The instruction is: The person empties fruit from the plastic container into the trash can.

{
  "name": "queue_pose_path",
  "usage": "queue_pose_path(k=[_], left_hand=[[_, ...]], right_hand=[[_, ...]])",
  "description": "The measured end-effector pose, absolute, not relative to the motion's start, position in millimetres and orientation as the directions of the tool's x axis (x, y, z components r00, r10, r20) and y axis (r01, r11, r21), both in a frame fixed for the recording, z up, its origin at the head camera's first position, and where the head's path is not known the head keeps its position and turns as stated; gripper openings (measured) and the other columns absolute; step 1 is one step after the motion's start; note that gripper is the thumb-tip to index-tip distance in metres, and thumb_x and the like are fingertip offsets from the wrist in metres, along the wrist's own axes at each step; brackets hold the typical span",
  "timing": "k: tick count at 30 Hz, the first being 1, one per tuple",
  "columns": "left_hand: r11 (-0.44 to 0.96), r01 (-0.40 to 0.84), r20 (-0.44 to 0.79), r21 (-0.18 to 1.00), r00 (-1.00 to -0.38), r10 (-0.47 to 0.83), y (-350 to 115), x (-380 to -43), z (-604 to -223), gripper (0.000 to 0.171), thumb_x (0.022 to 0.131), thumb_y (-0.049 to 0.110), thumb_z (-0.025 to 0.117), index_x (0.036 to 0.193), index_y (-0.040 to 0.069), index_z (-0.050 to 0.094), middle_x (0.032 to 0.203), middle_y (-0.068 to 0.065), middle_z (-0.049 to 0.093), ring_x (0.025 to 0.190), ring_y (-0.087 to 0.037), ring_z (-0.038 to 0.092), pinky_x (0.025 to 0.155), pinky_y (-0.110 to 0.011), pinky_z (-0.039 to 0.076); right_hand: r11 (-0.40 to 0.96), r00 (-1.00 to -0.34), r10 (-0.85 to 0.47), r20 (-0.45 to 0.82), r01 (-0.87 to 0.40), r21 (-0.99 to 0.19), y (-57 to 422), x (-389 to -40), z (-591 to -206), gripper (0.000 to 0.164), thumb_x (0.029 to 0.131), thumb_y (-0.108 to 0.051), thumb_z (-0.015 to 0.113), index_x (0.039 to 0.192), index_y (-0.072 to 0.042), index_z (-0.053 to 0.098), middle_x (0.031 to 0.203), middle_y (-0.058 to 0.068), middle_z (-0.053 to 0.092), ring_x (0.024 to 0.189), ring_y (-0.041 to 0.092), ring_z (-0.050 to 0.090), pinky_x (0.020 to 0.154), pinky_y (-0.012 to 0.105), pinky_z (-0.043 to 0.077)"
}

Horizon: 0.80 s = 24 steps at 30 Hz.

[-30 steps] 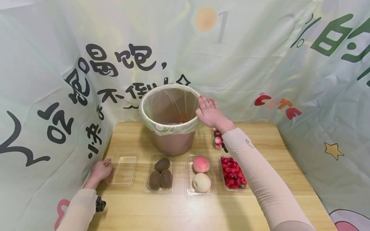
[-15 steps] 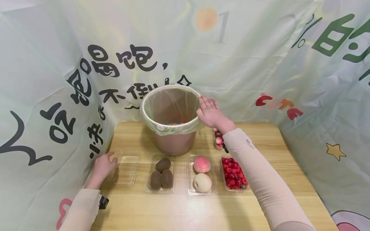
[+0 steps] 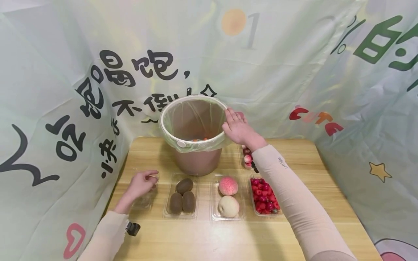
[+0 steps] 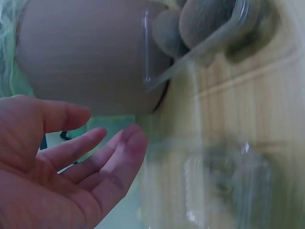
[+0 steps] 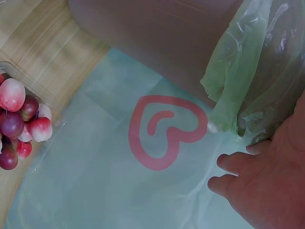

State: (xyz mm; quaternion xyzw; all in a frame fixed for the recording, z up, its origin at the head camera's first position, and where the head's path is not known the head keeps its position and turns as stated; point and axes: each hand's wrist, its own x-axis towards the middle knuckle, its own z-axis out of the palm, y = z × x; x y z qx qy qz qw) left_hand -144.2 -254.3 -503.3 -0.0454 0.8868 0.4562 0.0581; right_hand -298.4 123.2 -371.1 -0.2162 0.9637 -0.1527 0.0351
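Note:
My left hand [image 3: 142, 185] hovers over a clear plastic tray [image 3: 145, 203] at the left, covering much of it. In the left wrist view its fingers are loosely bent and hold nothing, and the tray [image 4: 228, 191] lies below to the right. A mauve bin [image 3: 197, 163] with a white rim and a green liner bag [image 5: 236, 67] stands at the back. A few orange bits show at its bottom. My right hand [image 3: 240, 128] rests on the bin's right rim with fingers straight, beside the folded-over liner.
Right of the left tray are trays of brown kiwis [image 3: 181, 202], two peaches [image 3: 228, 195] and red berries [image 3: 263, 195]. Behind the right forearm sits a tray of grape-like fruit [image 5: 21, 124]. Printed cloth walls [image 3: 261, 83] enclose the wooden table [image 3: 196, 239].
My left hand has moved right, from the left tray's outer edge to above the tray. The right hand has stayed on the bin rim.

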Motion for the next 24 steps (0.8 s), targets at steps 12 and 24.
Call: queue_pose_path(k=[12, 24], left_hand=[[0.513, -0.202, -0.245, 0.835, -0.969, 0.018, -233.8, -141.2, -519.3, 0.048, 0.097, 0.003, 0.064, 0.142, -0.014, 0.055, 0.101, -0.031, 0.075, 0.071, -0.027, 0.073, 0.066, -0.044, 0.065], [0.556, -0.229, -0.286, 0.799, -0.958, 0.017, -221.1, -137.0, -536.5, 0.048, 0.094, 0.001, 0.062, 0.14, -0.012, 0.058, 0.075, -0.02, 0.073, 0.059, -0.025, 0.071, 0.058, -0.039, 0.063]], right_hand=[[0.86, -0.905, -0.426, -0.005, -0.403, -0.313, 122.0, -298.3, -370.9, 0.076, 0.105, -0.042, 0.015, 0.169, -0.002, 0.003, 0.178, 0.02, 0.002, 0.163, 0.045, 0.008, 0.133, 0.061, 0.004], [0.861, -0.906, -0.422, 0.003, -0.402, -0.312, 121.9, -298.1, -371.1, 0.075, 0.106, -0.04, 0.017, 0.169, -0.001, 0.005, 0.177, 0.021, 0.005, 0.163, 0.046, 0.01, 0.133, 0.063, 0.007]])
